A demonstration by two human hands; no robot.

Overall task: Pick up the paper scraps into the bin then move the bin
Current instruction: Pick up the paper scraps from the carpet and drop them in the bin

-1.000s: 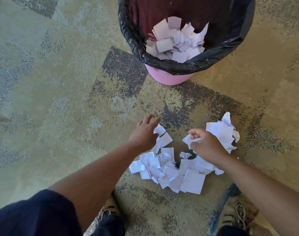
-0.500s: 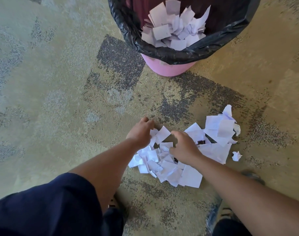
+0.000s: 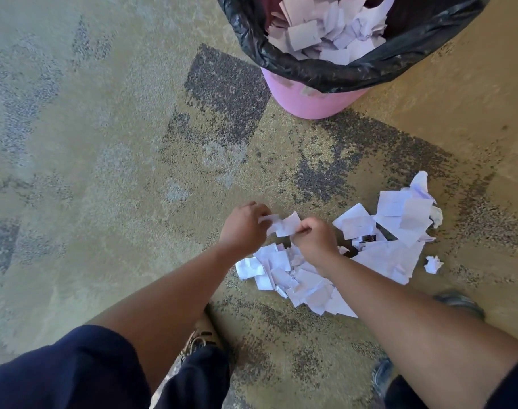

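A pile of white paper scraps point(image 3: 378, 249) lies on the carpet in front of me. My left hand point(image 3: 241, 228) and my right hand point(image 3: 314, 242) are close together above the pile's left part, and both pinch a few scraps point(image 3: 283, 224) held between them. A pink bin point(image 3: 308, 103) with a black liner point(image 3: 281, 62) stands farther off at the top, with several scraps inside it point(image 3: 325, 31). One small crumpled scrap point(image 3: 433, 264) lies apart at the pile's right.
Patterned carpet point(image 3: 104, 160) stretches to the left and around the bin. My shoes point(image 3: 198, 340) stand just behind the pile, one on each side, the right shoe point(image 3: 458, 302) near the pile's right edge.
Both hands have lifted from the pile and come together, now pinching scraps between them. The view has shifted, so the bin sits higher and to the right.
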